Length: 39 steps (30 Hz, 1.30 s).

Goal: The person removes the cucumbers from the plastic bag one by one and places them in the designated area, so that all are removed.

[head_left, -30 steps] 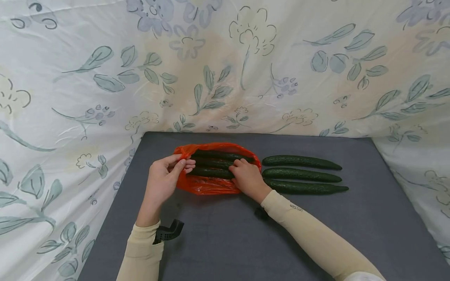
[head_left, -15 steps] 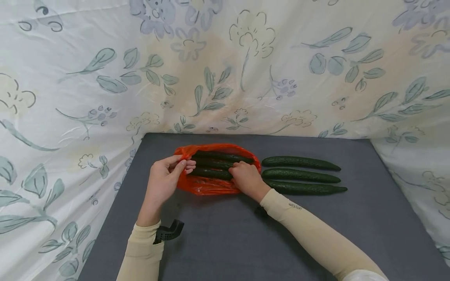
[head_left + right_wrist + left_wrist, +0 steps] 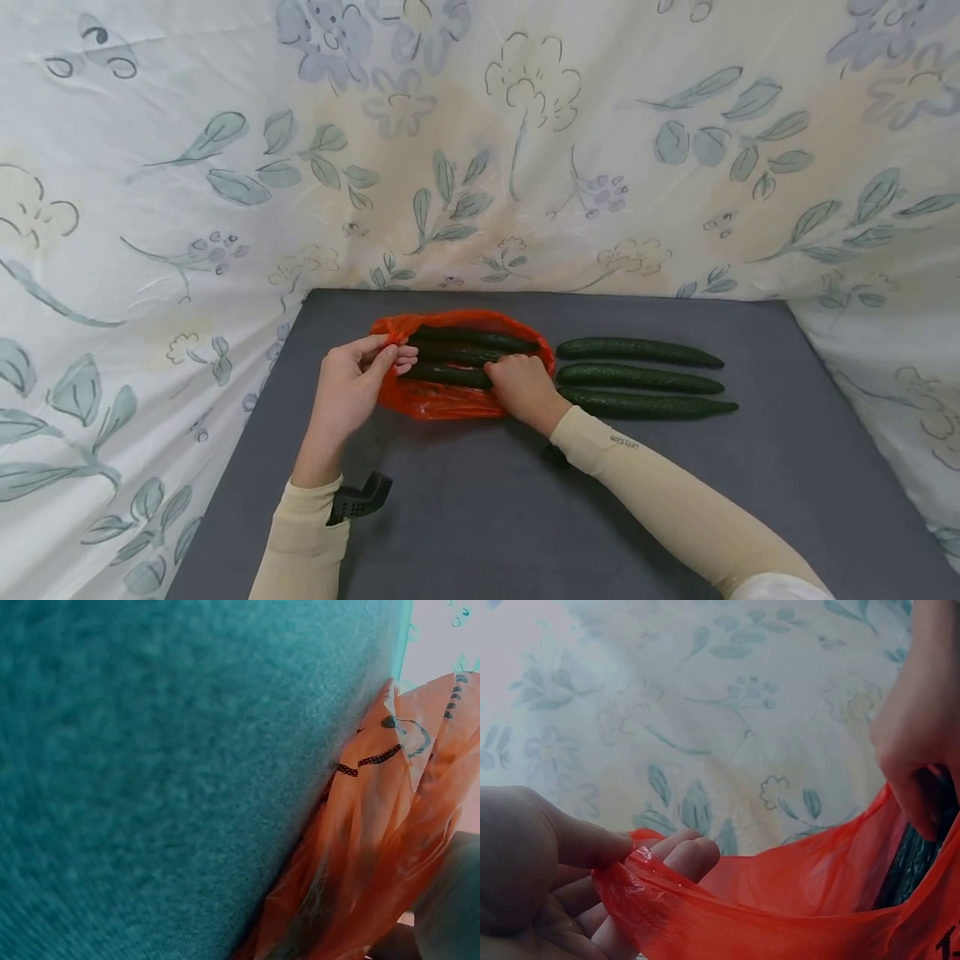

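The left hand pinches the left rim of the red bag between thumb and fingers, and this looks like the weak point: the plastic seems thin, so a sharp pull to the right could slip it free or tear it, letting the mouth sag over the 3 cucumbers inside. The far cucumber and middle cucumber lie side by side with the near cucumber, whose right end the right hand grips. Tugging it could knock its 2 neighbours askew or push a tip through the film. The bag's right rim runs unheld close to the right hand, so it could snag there and fold inwards. Further right, 3 outer cucumbers lie in a row on the dark table, just beside the bag; a careless sweep of the right sleeve could set the nearest rolling.
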Each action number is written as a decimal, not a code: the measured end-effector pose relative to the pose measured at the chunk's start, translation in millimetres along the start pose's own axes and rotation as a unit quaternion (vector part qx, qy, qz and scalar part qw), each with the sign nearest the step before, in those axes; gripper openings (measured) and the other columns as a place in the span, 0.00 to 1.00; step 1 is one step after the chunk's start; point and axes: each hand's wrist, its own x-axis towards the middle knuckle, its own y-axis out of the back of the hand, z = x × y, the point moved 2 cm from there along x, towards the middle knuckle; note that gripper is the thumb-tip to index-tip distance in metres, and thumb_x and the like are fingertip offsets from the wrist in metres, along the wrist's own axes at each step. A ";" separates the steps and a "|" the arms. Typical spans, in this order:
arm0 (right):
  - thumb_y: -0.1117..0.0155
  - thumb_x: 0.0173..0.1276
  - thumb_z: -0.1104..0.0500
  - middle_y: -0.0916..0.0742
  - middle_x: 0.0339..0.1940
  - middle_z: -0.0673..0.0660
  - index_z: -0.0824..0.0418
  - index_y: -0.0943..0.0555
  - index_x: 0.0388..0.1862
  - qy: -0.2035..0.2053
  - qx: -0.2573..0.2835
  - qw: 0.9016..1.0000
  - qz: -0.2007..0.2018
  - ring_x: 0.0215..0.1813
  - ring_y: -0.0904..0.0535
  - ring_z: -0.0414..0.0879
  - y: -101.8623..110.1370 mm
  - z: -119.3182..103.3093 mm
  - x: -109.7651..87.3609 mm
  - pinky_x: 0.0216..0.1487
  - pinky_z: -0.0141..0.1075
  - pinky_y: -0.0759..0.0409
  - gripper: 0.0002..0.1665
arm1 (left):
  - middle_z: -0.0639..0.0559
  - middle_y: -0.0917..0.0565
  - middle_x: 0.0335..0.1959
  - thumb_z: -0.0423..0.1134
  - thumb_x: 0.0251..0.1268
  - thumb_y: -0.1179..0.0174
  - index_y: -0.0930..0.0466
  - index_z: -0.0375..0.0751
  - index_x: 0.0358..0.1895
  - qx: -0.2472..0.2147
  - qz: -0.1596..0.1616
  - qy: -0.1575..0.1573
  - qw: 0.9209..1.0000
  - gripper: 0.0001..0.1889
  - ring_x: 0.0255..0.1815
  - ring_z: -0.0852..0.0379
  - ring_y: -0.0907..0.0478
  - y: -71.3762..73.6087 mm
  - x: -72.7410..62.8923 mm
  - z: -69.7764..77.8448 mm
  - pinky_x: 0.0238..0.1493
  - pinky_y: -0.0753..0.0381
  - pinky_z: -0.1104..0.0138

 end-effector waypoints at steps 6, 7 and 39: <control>0.28 0.76 0.64 0.20 0.19 0.53 0.55 0.15 0.32 0.013 -0.009 1.000 0.006 0.18 0.23 0.49 -1.4 -0.6 -3.0 0.14 0.43 0.21 0.10 | 0.38 0.08 0.49 0.32 0.84 0.39 0.16 0.26 0.64 0.003 0.006 0.004 1.000 0.16 0.43 0.58 0.08 -2.0 -1.7 0.4 0.53 0.13 0.71; 0.28 0.76 0.64 0.20 0.19 0.53 0.55 0.16 0.32 0.013 -0.009 1.000 0.008 0.18 0.23 0.50 -1.2 -0.3 -3.1 0.15 0.43 0.20 0.10 | 0.38 0.08 0.49 0.31 0.84 0.39 0.16 0.26 0.64 0.001 0.006 0.005 1.000 0.16 0.43 0.58 0.08 -2.3 -1.5 0.4 0.53 0.13 0.70; 0.21 0.71 0.63 0.07 0.54 0.59 0.62 0.11 0.64 -0.023 0.118 0.990 0.073 0.41 0.09 0.50 33.0 15.3 -12.7 0.39 0.47 0.08 0.23 | 0.37 0.08 0.50 0.32 0.84 0.40 0.18 0.25 0.66 -0.003 0.000 -0.003 1.000 0.17 0.43 0.58 0.08 0.2 -1.3 2.2 0.53 0.13 0.70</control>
